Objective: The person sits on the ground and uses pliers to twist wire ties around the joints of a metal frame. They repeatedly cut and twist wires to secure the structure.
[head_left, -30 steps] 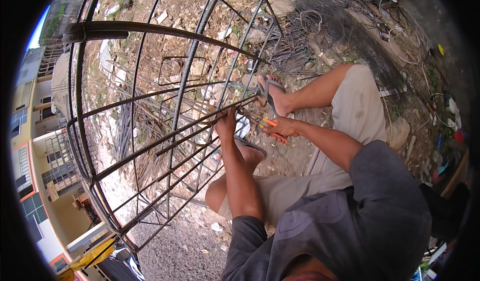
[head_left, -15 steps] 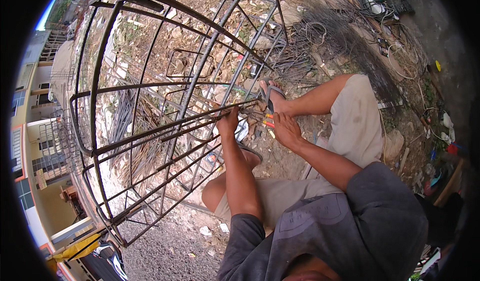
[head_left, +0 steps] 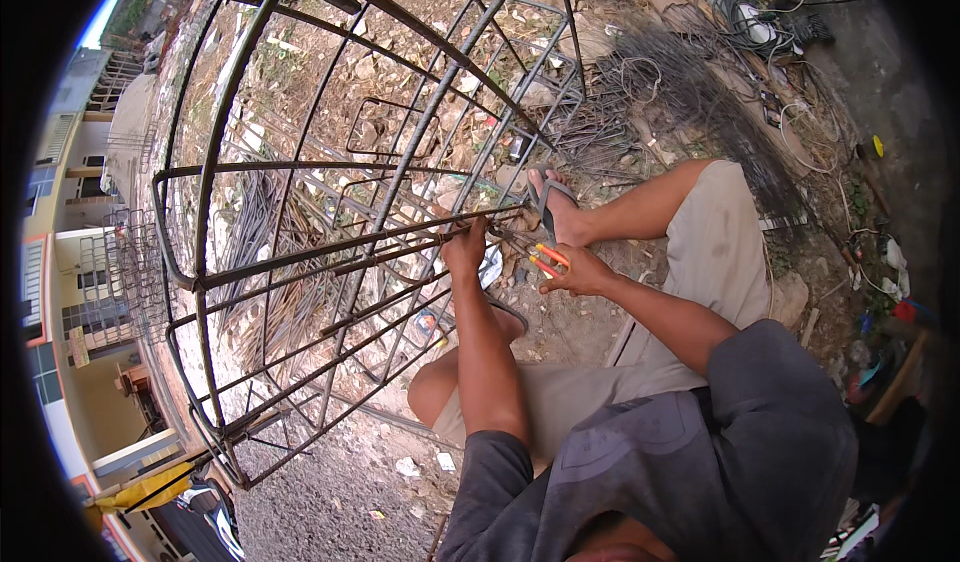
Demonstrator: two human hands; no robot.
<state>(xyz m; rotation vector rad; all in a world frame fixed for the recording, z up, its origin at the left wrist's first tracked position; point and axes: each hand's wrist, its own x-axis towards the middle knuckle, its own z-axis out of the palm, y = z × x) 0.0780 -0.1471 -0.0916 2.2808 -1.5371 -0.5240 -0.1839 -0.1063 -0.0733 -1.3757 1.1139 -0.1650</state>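
My left hand (head_left: 465, 249) is closed round the dark steel bars near the end of a rebar cage (head_left: 330, 245). The cage spreads up and to the left of me, its long bars joined by bent square hoops. In my right hand (head_left: 585, 271) is a pair of pliers (head_left: 549, 259) with orange-red, yellow-tipped handles. The handles stand apart, and the jaws point toward the bar ends beside my left hand. What the jaws touch, if anything, is too small to tell. My sandalled foot (head_left: 560, 205) rests just beyond the pliers.
A tangle of thin dark wire (head_left: 680, 97) lies at the upper right, with coiled cable (head_left: 745, 22) behind it. Loose steel rods (head_left: 268, 224) lie under the cage. Stones and scraps cover the dirt; a gravel patch (head_left: 330, 502) is at lower left.
My right hand has turned and its fingers have loosened, with the plier handles now spread wider. The left hand has stayed on the bars. The whole view has shifted slightly.
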